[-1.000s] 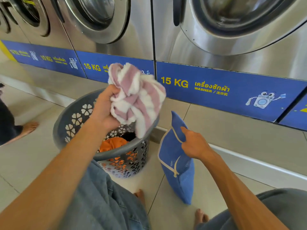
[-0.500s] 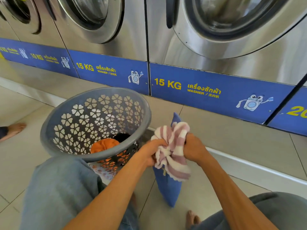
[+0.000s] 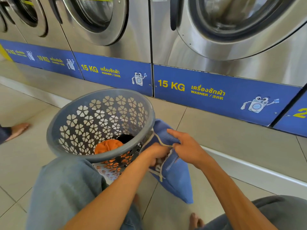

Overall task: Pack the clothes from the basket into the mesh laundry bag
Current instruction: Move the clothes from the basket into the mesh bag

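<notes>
Since half a second ago the striped towel is no longer showing above the bag; the left hand (image 3: 155,156) is now pushing down inside the mouth of the mesh laundry bag (image 3: 176,178), at lower centre of the frame. That hand is curled, and a bit of pale cloth is showing at its fingers; whether it is gripping the towel or has let go, I cannot tell. The right hand (image 3: 186,146) is pinching the blue mesh rim and holding the mouth open, with the pale drawstring (image 3: 160,171) hanging beside the left wrist.

Judgement on the step: stuffing is under way. To do it well, the right hand should be keeping the rim lifted and taut while the left is pressing the cloth to the bottom, so that nothing is snagging on the cord or bunching at the opening.

Containers: the bag is resting on the tiled floor (image 3: 232,138), touching the right side of the grey basket (image 3: 54,130) at centre left. The basket is tilting toward the camera and is holding an orange garment (image 3: 108,145) and something dark (image 3: 125,138) behind it, so packing is looking unfinished. Washers (image 3: 232,47) are filling the upper frame.
</notes>
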A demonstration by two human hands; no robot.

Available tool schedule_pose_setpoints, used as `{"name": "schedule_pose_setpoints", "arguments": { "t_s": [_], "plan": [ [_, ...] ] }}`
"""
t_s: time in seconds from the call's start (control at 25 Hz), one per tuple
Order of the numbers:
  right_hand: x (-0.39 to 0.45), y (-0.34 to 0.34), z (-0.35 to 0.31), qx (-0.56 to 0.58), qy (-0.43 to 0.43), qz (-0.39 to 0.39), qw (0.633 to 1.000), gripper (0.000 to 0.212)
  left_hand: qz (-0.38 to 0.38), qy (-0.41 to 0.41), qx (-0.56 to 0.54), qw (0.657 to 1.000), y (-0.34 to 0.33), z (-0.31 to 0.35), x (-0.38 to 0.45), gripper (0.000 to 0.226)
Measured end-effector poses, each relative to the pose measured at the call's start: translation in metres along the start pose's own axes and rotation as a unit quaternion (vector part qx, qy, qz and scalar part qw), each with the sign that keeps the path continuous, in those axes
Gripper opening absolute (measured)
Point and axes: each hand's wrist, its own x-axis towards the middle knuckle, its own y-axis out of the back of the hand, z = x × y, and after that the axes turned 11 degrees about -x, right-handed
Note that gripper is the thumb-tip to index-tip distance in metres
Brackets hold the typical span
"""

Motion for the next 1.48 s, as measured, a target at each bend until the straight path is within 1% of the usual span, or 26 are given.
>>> {"name": "schedule_pose_setpoints", "arguments": {
  "t_s": [0.04,0.08,0.12,0.16,0.28,0.32,0.36,0.4,0.44,0.48,0.56,0.6,0.68,0.76,0.84,0.88,0.92,1.0,1.08,1.12,1.16,1.2,1.24,1.32,1.4,1.48],
  "plan": [
    [0.000,-0.002,-0.002,0.006,0.007,0.002,1.000,0.065,-0.017,0.029,-0.081,0.996,-0.004,-0.003,-0.002,0.018],
    [0.000,-0.002,-0.004,0.010,0.011,0.005,1.000,0.064,-0.033,0.048,-0.100,0.993,-0.008,-0.010,-0.001,0.020],
    [-0.001,-0.001,-0.004,0.013,0.013,0.010,1.000,0.064,-0.044,0.070,-0.075,0.994,-0.014,-0.018,0.003,0.026],
    [-0.001,0.001,-0.003,0.008,0.012,0.019,1.000,0.064,-0.052,0.090,-0.024,0.994,-0.018,-0.025,0.002,0.028],
    [-0.001,0.014,0.008,-0.029,-0.006,0.047,0.998,0.065,-0.051,0.116,0.099,0.987,-0.011,-0.028,0.006,0.018],
    [-0.001,0.018,0.012,-0.040,-0.017,0.059,0.997,0.065,-0.049,0.109,0.137,0.983,-0.004,-0.027,0.009,0.019],
    [0.000,0.022,0.015,-0.052,-0.027,0.071,0.996,0.065,-0.030,0.097,0.171,0.980,0.004,-0.025,0.013,0.029],
    [0.001,0.025,0.018,-0.069,-0.037,0.081,0.994,0.065,-0.010,0.078,0.193,0.978,0.011,-0.022,0.017,0.044],
    [0.001,0.026,0.021,-0.091,-0.048,0.086,0.991,0.063,-0.011,0.048,0.203,0.978,0.014,-0.019,0.017,0.054],
    [0.001,0.027,0.022,-0.118,-0.054,0.086,0.988,0.059,-0.027,0.017,0.204,0.978,0.013,-0.016,0.016,0.058],
    [-0.001,0.020,0.023,-0.178,-0.058,0.062,0.980,0.051,-0.062,-0.004,0.234,0.970,0.008,-0.016,0.016,0.061],
    [-0.003,0.014,0.024,-0.203,-0.062,0.038,0.977,0.053,-0.072,0.007,0.263,0.962,0.005,-0.018,0.016,0.065],
    [-0.004,-0.002,0.025,-0.234,-0.062,-0.018,0.970,0.065,-0.089,0.040,0.326,0.940,-0.001,-0.014,0.009,0.077],
    [-0.002,-0.015,0.027,-0.258,-0.048,-0.049,0.964,0.065,-0.069,0.003,0.392,0.917,-0.002,-0.005,0.001,0.072],
    [0.004,-0.021,0.028,-0.274,-0.034,-0.046,0.960,0.057,-0.005,-0.033,0.465,0.885,0.001,0.009,-0.017,0.064],
    [0.006,-0.022,0.029,-0.280,-0.032,-0.045,0.958,0.053,0.023,-0.053,0.498,0.866,0.003,0.018,-0.027,0.056],
    [0.009,-0.023,0.028,-0.285,-0.033,-0.048,0.957,0.049,0.038,-0.073,0.513,0.855,0.006,0.027,-0.036,0.048],
    [0.012,-0.023,0.024,-0.282,-0.038,-0.053,0.957,0.044,0.049,-0.107,0.503,0.856,0.013,0.047,-0.055,0.041],
    [0.015,-0.023,0.018,-0.261,-0.045,-0.055,0.963,0.029,0.077,-0.158,0.462,0.869,0.030,0.068,-0.073,0.043],
    [0.016,-0.023,0.015,-0.251,-0.047,-0.051,0.965,0.021,0.102,-0.187,0.434,0.875,0.041,0.076,-0.080,0.042],
    [0.019,-0.024,0.012,-0.243,-0.047,-0.044,0.968,0.018,0.135,-0.212,0.406,0.879,0.054,0.081,-0.084,0.040],
    [0.022,-0.025,0.010,-0.237,-0.046,-0.039,0.970,0.020,0.161,-0.223,0.390,0.879,0.067,0.084,-0.085,0.039],
    [0.025,-0.026,0.008,-0.233,-0.042,-0.037,0.971,0.024,0.176,-0.219,0.387,0.878,0.080,0.084,-0.083,0.038],
    [0.029,-0.029,0.004,-0.229,-0.035,-0.040,0.972,0.035,0.181,-0.171,0.408,0.878,0.105,0.079,-0.073,0.036],
    [0.033,-0.031,0.002,-0.234,-0.045,-0.057,0.969,0.051,0.162,-0.104,0.447,0.874,0.124,0.070,-0.058,0.030],
    [0.036,-0.033,0.002,-0.262,-0.054,-0.091,0.959,0.054,0.125,-0.043,0.478,0.868,0.139,0.060,-0.039,0.025]
  ]
}}
